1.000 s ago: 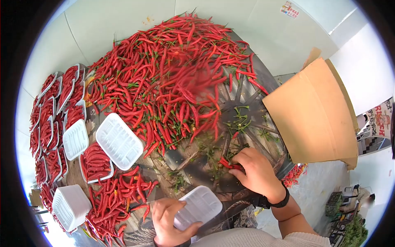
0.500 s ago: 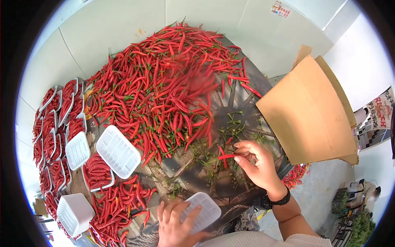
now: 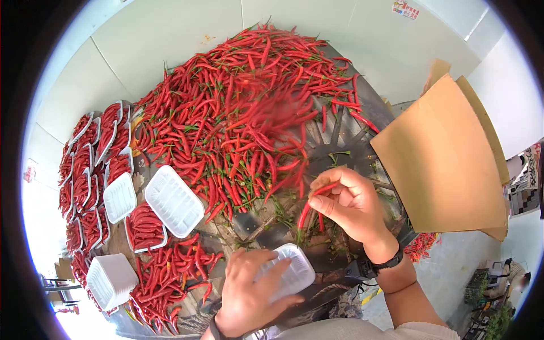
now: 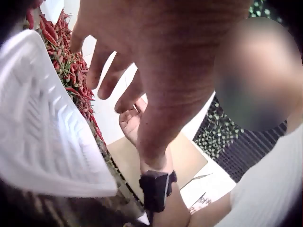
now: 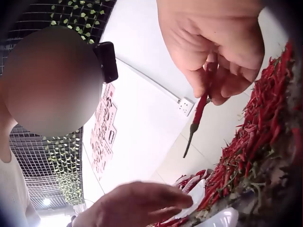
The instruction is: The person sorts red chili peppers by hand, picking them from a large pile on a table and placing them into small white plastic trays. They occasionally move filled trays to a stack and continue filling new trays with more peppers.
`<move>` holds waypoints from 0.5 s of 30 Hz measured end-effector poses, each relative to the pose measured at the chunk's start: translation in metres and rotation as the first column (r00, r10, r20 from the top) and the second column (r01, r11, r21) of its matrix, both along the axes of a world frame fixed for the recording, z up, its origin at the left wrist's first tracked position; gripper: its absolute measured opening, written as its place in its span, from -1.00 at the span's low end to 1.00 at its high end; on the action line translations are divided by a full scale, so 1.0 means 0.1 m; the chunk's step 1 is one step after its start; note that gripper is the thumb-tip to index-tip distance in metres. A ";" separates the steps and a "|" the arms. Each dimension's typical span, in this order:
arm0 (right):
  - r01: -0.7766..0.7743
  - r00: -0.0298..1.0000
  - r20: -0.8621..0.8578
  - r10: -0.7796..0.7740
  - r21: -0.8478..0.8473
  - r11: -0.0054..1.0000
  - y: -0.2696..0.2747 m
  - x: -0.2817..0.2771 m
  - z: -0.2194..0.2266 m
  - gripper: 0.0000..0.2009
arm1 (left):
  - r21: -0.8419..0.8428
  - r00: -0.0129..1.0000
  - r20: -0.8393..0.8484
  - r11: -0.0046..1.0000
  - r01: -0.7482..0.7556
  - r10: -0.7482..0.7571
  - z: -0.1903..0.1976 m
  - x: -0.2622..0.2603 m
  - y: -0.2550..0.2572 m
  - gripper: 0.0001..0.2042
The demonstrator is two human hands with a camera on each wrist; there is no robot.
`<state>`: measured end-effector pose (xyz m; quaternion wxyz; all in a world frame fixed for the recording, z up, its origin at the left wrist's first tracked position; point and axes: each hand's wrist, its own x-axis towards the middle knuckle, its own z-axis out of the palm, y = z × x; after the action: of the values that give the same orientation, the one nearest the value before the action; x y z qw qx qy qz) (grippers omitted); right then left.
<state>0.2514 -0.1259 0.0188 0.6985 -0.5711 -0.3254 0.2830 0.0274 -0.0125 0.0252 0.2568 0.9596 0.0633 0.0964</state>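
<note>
My right hand (image 3: 354, 209) is raised over the table, pinching a red chili (image 3: 326, 188) between thumb and fingers. In the right wrist view, the same hand (image 5: 218, 42) has the chili (image 5: 200, 109) pointing down, its green stem (image 5: 189, 142) at the lower end. My left hand (image 3: 249, 292), fingers spread, hovers over the left side of a white plastic tray (image 3: 296, 272). The left wrist view shows this hand (image 4: 151, 56) with its fingers apart and clear of the ribbed tray (image 4: 47, 127).
A large chili heap (image 3: 243, 113) covers the table's back. Filled trays (image 3: 82, 190) stand at the left, near a stack of white trays (image 3: 111, 280) and a smaller chili pile (image 3: 170, 277). Cardboard (image 3: 445, 158) stands at the right. Green stems (image 3: 277, 218) lie scattered mid-table.
My left hand has let go of the tray and spread its fingers. My right hand has risen from the tabletop, now pinching a single chili.
</note>
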 end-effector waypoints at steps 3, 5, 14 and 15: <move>-0.122 0.992 -0.020 0.121 -0.168 0.978 0.03 -0.04 -0.18 -0.82 | -0.371 0.907 0.266 0.903 -0.216 0.326 -0.19 0.05 0.10 -0.59; -0.200 0.980 -0.049 0.195 -0.140 0.970 0.07 -0.17 -0.26 -0.81 | -0.505 0.893 0.204 0.825 -0.255 0.402 -0.29 0.03 0.11 -0.62; -0.269 0.962 -0.004 0.273 -0.184 0.945 0.05 -0.33 -0.29 -0.74 | -0.422 0.896 0.130 0.841 -0.338 0.425 -0.36 -0.01 0.10 -0.77; -0.283 0.957 0.017 0.291 -0.176 0.943 0.05 -0.33 -0.30 -0.72 | -0.428 0.895 0.120 0.836 -0.344 0.430 -0.36 -0.02 0.12 -0.77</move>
<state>0.2189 -0.1213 -0.0107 0.5910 -0.5814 -0.3945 0.3963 0.0256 -0.0005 -0.0110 0.4258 0.8385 0.2474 0.2331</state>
